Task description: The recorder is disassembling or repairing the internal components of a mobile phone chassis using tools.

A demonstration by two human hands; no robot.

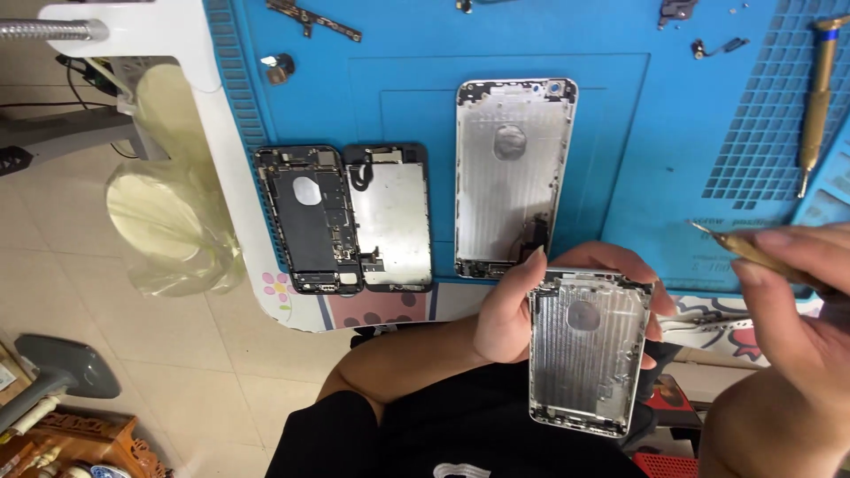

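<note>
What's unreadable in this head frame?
Head view only:
- Right hand: cut off by the right edge; its gold-coloured tool is mostly hidden by fingers.
- Silver metal phone shell in the left hand: its outer face is turned away.
- Small loose parts on the blue mat: too small.

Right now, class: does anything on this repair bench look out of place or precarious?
Yes. The opened dark phone and its detached screen lie at the near edge of the blue mat. Small loose parts are scattered along the far edge. The left hand holds a bare silver phone shell.
</note>
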